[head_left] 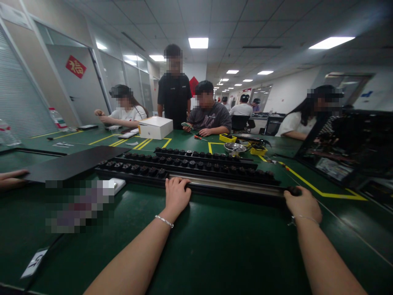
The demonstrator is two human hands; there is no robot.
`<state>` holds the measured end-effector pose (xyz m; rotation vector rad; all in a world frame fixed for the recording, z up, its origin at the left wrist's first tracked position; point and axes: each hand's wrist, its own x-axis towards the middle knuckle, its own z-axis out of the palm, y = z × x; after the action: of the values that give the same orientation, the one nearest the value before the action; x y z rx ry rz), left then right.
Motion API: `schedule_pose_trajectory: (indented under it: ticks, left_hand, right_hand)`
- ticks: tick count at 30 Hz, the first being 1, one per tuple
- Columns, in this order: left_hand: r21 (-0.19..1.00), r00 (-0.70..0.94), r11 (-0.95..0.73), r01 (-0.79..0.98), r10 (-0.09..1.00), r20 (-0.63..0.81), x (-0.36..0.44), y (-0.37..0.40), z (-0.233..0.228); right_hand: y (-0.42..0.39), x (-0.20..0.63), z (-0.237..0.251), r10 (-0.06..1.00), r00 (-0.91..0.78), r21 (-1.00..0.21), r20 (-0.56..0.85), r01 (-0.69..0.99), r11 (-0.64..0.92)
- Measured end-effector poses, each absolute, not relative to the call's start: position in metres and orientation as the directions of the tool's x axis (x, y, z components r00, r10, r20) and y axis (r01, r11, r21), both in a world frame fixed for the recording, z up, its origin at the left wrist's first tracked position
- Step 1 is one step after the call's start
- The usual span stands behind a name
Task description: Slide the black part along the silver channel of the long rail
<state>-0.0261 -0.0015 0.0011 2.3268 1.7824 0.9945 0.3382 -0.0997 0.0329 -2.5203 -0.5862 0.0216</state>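
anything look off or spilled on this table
I see nothing spilled or clearly damaged. One thing looks uneven: the front rail has round black pieces along its left part but a bare stretch between the left hand and right hand, while the rails behind carry pieces well past that point.

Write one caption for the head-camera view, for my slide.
Left hand on a black rail partly lined with round black parts, right hand at its right end, above a green table.
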Motion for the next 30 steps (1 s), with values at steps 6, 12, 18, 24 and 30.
schedule_pose_trajectory:
  ticks: [6, 12, 18, 24, 30]
  left_hand:
    - [0.392, 0.134, -0.335, 0.857, 0.879, 0.458, -0.026, -0.002, 0.001]
    - [0.391, 0.126, -0.325, 0.861, 0.881, 0.455, -0.025, -0.001, 0.0]
    - [0.389, 0.127, -0.325, 0.862, 0.882, 0.454, -0.026, -0.002, 0.001]
    - [0.395, 0.129, -0.325, 0.859, 0.885, 0.448, -0.026, -0.002, 0.002]
    - [0.411, 0.124, -0.325, 0.851, 0.887, 0.446, -0.026, -0.002, 0.002]
  right_hand:
    - [-0.102, 0.347, 0.031, 0.42, 0.899, -0.498, 0.125, 0.423, -0.757]
    - [-0.101, 0.351, 0.028, 0.415, 0.901, -0.51, 0.125, 0.417, -0.752]
    - [-0.1, 0.355, 0.027, 0.399, 0.91, -0.521, 0.11, 0.395, -0.757]
    - [-0.1, 0.355, 0.027, 0.388, 0.913, -0.534, 0.123, 0.39, -0.75]
    - [-0.1, 0.356, 0.028, 0.386, 0.915, -0.532, 0.117, 0.386, -0.754]
